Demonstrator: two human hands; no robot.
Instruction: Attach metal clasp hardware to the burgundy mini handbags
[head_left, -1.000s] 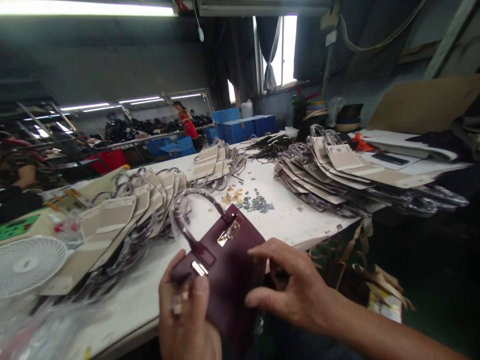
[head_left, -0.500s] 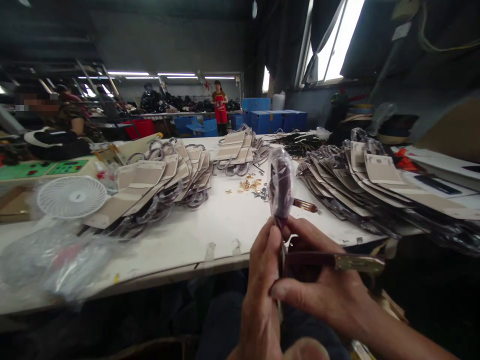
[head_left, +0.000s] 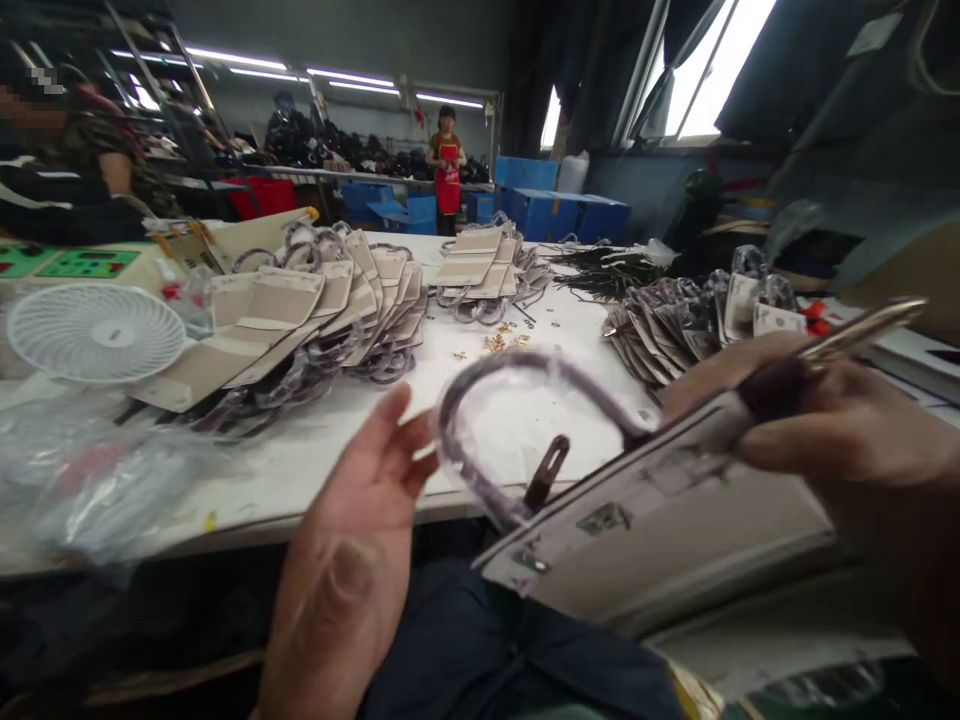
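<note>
My right hand (head_left: 847, 430) grips a beige bag panel (head_left: 705, 540) by its upper edge, at the right above my lap. A dark strap with a gold metal end (head_left: 866, 330) sticks out from the same hand. The panel's curved handle (head_left: 592, 385), wrapped in clear plastic, points away over the table edge. Beside the handle stands a small dark tab (head_left: 544, 475) with a metal slot. Fingers apart, my left hand (head_left: 367, 510) is just left of the handle; whether its fingertips touch the plastic I cannot tell.
Piles of similar panels lie at the left (head_left: 285, 300), middle (head_left: 480, 260) and right (head_left: 660, 330) of the white table (head_left: 345, 460). Small gold fittings (head_left: 502, 342) are scattered mid-table. A white fan (head_left: 97, 330) and plastic bags (head_left: 112, 480) are at left. A person (head_left: 448, 165) stands far back.
The panel has swung from upright and edge-on to tilted at the right, its beige face showing. My left hand has let go and moved left; the right hand has moved right with the panel.
</note>
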